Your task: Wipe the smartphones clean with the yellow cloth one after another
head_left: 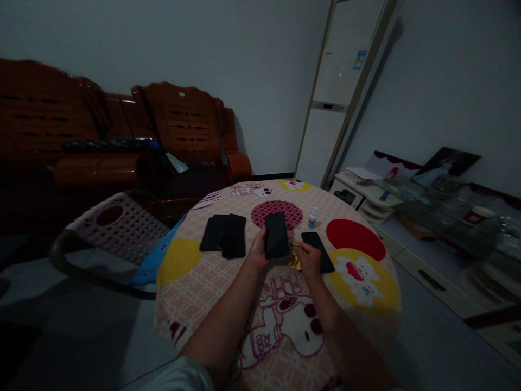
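Note:
My left hand (pixel 259 248) is closed around the left edge of a black smartphone (pixel 276 235), which is held up over the table with its dark screen facing me. In my right hand (pixel 308 258) a small yellow cloth (pixel 293 259) is pinched, close to the phone's lower right edge; whether it touches the phone I cannot tell. Beside my right hand a second black phone (pixel 324 257) lies on the tablecloth, partly hidden by the hand. A small white spray bottle (pixel 312 218) with a blue label stands behind it. Several dark phones or tablets (pixel 233 237) lie overlapping to the left.
A patterned tablecloth (pixel 183 293) covers the round table. At its left stands a woven chair (pixel 122 225) with a blue bag (pixel 157 255). Behind are a wooden sofa (pixel 183 125) and a tall air conditioner (pixel 325 125). A low cabinet (pixel 431 277) and glass shelf are on the right.

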`<state>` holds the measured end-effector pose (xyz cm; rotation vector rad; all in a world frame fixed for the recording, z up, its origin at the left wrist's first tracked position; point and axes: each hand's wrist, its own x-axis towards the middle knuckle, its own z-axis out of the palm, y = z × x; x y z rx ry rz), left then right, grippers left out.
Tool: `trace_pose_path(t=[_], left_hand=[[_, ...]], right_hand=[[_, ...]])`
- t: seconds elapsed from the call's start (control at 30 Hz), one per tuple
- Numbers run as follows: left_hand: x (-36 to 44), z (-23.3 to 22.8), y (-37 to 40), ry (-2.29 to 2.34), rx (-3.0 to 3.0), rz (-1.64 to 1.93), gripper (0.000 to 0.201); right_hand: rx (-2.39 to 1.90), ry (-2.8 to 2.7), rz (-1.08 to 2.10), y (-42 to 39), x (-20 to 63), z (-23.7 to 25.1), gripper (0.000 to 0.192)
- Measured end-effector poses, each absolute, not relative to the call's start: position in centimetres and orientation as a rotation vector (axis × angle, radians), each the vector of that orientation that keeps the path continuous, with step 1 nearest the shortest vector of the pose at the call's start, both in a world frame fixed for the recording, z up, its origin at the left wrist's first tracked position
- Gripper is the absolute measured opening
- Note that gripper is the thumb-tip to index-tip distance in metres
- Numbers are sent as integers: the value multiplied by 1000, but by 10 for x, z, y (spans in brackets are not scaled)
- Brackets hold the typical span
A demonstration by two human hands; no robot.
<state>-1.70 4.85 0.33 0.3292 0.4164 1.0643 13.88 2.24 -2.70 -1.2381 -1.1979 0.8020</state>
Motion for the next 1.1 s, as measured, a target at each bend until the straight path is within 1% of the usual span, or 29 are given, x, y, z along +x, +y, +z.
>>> trace_pose_path(t=[0.1, 0.37, 0.57, 0.7, 0.83, 1.1], left_hand=[[-17, 5, 48, 405, 349, 1051, 67], [-16, 3, 47, 485, 370, 959, 76], [-11, -2, 48, 642, 413, 981, 68], [-10, -4, 48, 669, 442, 973, 70], [-9, 1, 44, 666, 451, 955, 72], [-10, 10, 36, 722, 574, 887, 65]], right_hand=[[-1226, -1200, 790, 21, 139, -25, 28], [-1223, -1273, 602, 11, 139, -12, 27], [-1130, -1519, 401, 4, 132, -7, 22], [-1105, -1745, 260, 1, 129, -12, 25], [-1125, -1926, 185, 2, 128, -19, 26], [-1253, -1896, 30, 7, 130, -26, 26]])
